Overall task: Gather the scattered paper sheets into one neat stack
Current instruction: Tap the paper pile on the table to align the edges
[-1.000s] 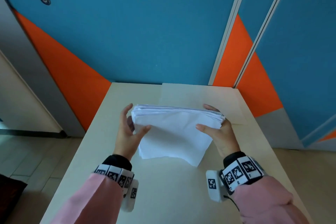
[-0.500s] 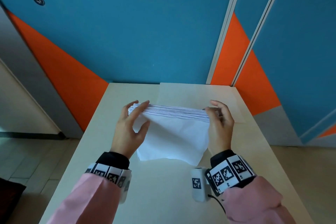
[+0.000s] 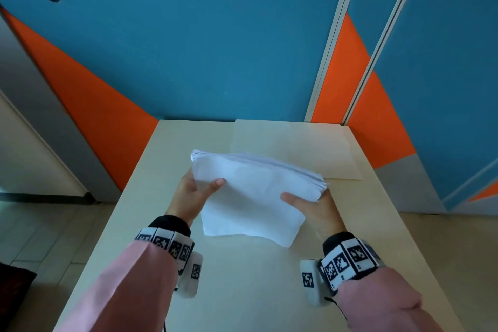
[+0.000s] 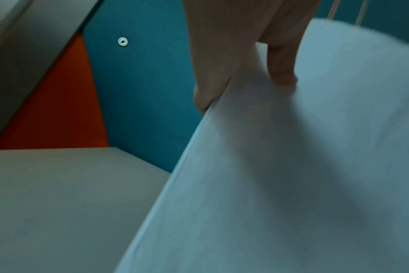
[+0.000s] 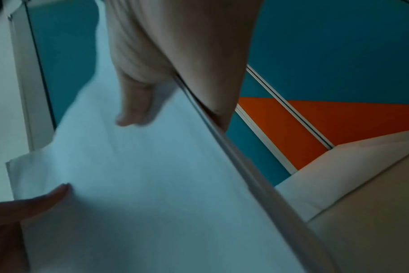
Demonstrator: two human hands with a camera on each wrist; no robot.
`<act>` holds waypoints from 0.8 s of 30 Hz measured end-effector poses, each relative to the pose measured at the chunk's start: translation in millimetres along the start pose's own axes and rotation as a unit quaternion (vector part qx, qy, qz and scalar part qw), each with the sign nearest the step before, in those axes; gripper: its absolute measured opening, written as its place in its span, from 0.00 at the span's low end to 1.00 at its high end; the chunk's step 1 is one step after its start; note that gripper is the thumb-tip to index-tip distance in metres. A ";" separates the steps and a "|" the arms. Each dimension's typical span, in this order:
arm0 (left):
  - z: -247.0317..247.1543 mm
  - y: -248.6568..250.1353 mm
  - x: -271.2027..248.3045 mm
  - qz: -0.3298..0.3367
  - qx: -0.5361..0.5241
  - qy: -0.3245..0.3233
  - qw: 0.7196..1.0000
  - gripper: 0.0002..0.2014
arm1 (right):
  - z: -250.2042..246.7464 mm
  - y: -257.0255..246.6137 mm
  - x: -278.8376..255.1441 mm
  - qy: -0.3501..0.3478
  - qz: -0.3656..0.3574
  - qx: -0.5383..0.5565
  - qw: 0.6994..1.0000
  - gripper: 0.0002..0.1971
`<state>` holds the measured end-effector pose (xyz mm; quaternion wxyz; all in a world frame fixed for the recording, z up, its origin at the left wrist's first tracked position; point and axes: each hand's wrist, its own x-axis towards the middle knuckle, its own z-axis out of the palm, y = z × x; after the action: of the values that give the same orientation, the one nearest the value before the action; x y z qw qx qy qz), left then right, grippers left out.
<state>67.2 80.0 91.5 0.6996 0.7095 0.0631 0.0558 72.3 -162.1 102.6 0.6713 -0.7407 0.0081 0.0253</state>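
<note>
Sheets of white paper, gathered in a thick stack (image 3: 258, 186), are being held tilted above the pale worktop (image 3: 242, 291), thumbs pinching on top against fingers underneath, left hand (image 3: 192, 197) and right hand (image 3: 315, 207) at opposite sides, presumably for squaring the edges.

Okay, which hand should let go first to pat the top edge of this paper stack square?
Probably the left hand: it holds the paper stack near its higher, far corner. The right hand supports the lower side, so it can keep holding.
</note>
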 end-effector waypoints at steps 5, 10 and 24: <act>6.1 13.0 3.3 0.054 -0.025 0.023 0.998 0.14 | -2.0 -17.5 5.7 0.034 -0.066 0.080 0.994 0.12; 3.7 -19.4 4.0 0.006 -0.039 -0.014 0.999 0.34 | -0.1 16.2 13.6 0.023 0.052 0.024 0.998 0.16; 0.5 -54.6 8.1 -0.077 -0.057 -0.043 0.994 0.23 | -1.0 56.1 16.0 -0.066 0.128 -0.050 0.988 0.19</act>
<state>74.6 81.6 36.9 0.7434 0.6630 0.0839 -0.0250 85.7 -168.2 46.1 0.6240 -0.7627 0.0574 0.1602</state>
